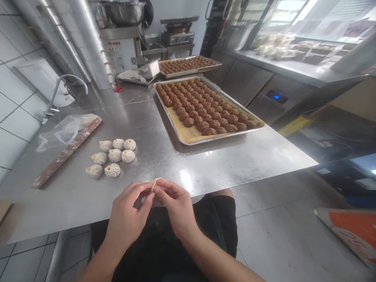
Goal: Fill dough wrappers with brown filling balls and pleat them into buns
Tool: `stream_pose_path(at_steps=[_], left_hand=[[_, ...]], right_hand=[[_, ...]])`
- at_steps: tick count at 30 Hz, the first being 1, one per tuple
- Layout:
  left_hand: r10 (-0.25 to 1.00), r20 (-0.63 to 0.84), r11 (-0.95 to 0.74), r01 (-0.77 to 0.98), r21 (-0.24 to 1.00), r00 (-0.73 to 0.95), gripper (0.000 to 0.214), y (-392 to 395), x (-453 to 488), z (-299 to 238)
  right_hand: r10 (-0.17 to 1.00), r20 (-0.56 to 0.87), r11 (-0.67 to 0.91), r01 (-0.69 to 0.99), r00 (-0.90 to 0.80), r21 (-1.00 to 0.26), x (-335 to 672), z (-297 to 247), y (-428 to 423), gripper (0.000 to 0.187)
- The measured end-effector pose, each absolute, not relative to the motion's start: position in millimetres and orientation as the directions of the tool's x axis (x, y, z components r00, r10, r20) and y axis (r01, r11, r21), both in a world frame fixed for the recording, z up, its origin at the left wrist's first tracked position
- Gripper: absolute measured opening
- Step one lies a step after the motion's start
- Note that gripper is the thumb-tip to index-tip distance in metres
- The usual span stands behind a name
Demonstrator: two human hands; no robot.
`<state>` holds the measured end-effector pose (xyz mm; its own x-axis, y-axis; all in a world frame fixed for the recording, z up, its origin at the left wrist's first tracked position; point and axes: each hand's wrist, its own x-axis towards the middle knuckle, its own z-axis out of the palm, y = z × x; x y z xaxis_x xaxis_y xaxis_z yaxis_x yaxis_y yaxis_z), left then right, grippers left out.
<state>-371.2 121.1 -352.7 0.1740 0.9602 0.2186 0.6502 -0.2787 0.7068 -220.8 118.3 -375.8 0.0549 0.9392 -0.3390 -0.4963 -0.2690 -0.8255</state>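
Note:
My left hand (129, 213) and my right hand (174, 205) meet at the near edge of the steel table (241, 160). Both pinch a pale dough wrapper (156, 181) between fingertips; only its top edge shows above my fingers. Several finished pleated dumplings (114, 156) sit in rows on the table, just up and left of my hands. Beyond my hands on the right lies a large metal tray (182, 135) lined with paper and filled with rows of brown meat balls (202, 107).
A second tray of meat balls (188, 64) stands farther back by a machine with a steel bowl (123, 15). A wooden rolling board (66, 152) and a clear plastic bag (63, 131) lie at left near a tap (63, 84). Floor opens at right.

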Motion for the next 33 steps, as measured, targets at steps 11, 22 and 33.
stream_pose_path(at_steps=[11, 22, 33], left_hand=[[0.937, 0.237, -0.349, 0.694, 0.629, 0.256, 0.020, 119.2, -374.0, -358.8], [0.934, 0.227, -0.358, 0.700, 0.618, 0.276, 0.022, 118.5, -373.1, -358.4], [0.959, 0.201, -0.282, 0.710, 0.645, 0.199, 0.031, 121.6, -373.4, -357.1]], right_hand=[[0.938, -0.343, -0.280, -0.474, 0.049, -0.835, -220.6, -383.1, 114.2, 0.025], [0.947, -0.300, -0.222, -0.446, 0.112, -0.867, -225.9, -383.2, 102.3, 0.028], [0.953, -0.248, -0.192, -0.286, 0.174, -0.939, -222.5, -382.2, 99.7, 0.030]])
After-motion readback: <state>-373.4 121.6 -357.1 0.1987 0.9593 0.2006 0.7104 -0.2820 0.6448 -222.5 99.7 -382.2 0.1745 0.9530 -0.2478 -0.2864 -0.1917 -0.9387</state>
